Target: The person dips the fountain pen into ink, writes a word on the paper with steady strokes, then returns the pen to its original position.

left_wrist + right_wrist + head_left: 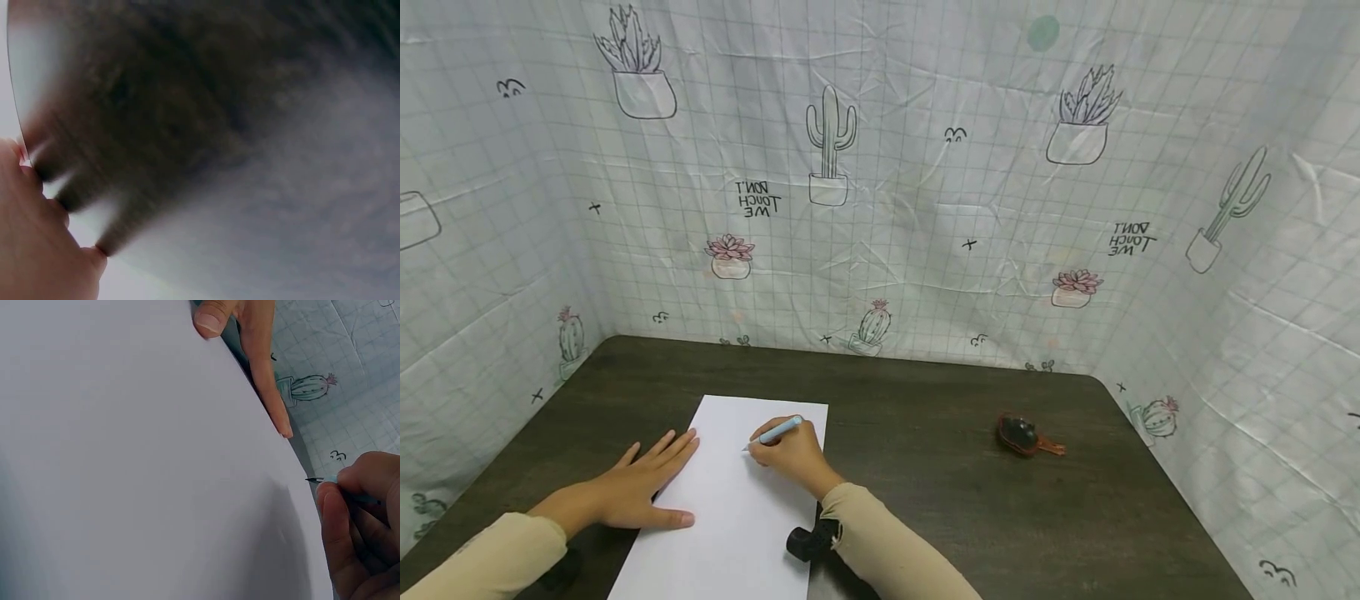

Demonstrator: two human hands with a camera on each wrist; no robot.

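Observation:
A white sheet of paper (722, 542) lies lengthwise on the dark table. My left hand (638, 490) rests flat at its left edge with fingers spread, the thumb lying over the sheet. Over the upper part of the paper, my right hand (797, 458) pinches a light blue pen (781, 428), its tip pointing left and down at the sheet. The right wrist view shows the pen's dark pointed tip (314, 480) beyond my fingertips; whether it touches the paper I cannot tell. No marks are visible on the sheet. In the left wrist view, the left hand (44, 244) appears blurred at the edge.
On the right of the dark wooden table (940, 467) lies a small glossy black oval thing (1019, 434) with a reddish-brown rim and stub. A white cloth (910, 183) printed with potted plants hangs behind and along both sides. A black wrist mount (811, 542) sits under my right wrist.

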